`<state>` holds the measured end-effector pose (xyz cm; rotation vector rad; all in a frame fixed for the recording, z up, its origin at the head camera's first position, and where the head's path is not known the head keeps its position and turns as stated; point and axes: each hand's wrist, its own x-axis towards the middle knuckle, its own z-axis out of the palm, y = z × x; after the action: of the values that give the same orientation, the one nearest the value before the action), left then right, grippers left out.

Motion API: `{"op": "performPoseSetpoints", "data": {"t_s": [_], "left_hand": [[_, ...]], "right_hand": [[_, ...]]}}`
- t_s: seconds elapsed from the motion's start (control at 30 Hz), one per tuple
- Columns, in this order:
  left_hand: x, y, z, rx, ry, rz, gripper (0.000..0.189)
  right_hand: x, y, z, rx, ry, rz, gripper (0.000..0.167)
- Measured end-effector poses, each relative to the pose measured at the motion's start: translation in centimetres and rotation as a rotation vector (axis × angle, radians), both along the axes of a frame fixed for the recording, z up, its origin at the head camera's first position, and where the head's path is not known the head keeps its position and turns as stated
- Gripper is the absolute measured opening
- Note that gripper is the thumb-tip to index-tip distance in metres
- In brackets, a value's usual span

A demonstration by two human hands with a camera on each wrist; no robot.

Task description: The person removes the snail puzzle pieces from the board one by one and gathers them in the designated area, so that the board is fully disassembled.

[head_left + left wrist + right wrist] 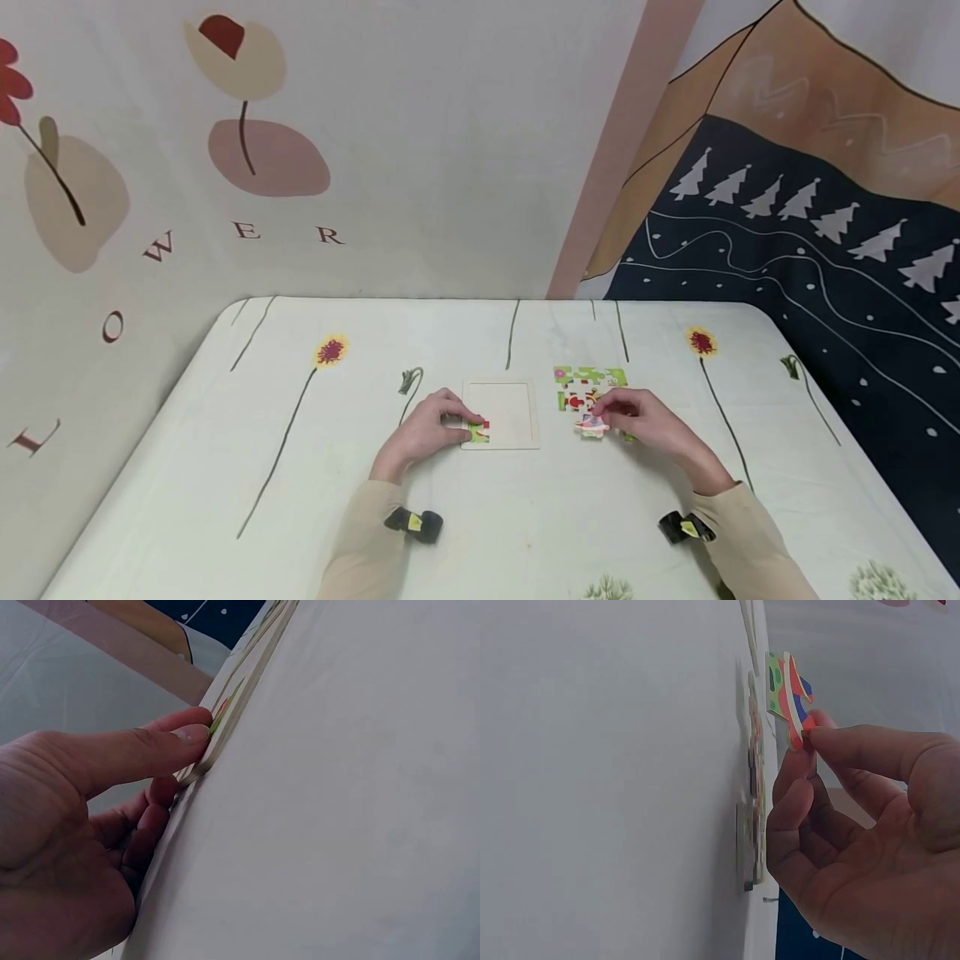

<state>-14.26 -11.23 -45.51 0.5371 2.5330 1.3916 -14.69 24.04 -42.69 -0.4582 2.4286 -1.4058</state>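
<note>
A square puzzle tray (510, 412) with a raised rim lies on the table, a green and red puzzle piece (478, 433) in its lower left corner. My left hand (429, 427) is at that corner, thumb and index finger pinching at the piece; in the left wrist view the thumb (180, 746) overlaps the tray's edge. To the right, my right hand (651, 425) pinches a colourful puzzle piece (789, 701) between thumb and fingertips, raised off the table. Below it in the head view are more puzzle pieces (588, 377), partly hidden by the hand.
The table (517, 525) wears a white cloth printed with flowers. A pale curtain (450, 167) hangs behind the table, and a dark patterned one (735, 225) on the right. A black device is strapped to each wrist.
</note>
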Motion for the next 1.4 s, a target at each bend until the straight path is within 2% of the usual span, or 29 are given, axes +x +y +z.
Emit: {"op": "performPoseSetpoints", "data": {"t_s": [0.37,0.63,1.4], "left_hand": [[-0.1,0.1,0.0,-0.004,-0.007,-0.002,0.023],[-0.1,0.1,-0.3,0.003,-0.013,0.015,0.024],[-0.1,0.1,-0.2,0.005,-0.007,-0.002,0.023]], "right_hand": [[0.3,0.8,-0.1,0.016,-0.015,-0.009,0.011],[0.2,1.1,-0.2,0.071,0.025,-0.01,0.011],[-0.2,1.0,-0.3,0.148,0.087,0.016,0.016]]}}
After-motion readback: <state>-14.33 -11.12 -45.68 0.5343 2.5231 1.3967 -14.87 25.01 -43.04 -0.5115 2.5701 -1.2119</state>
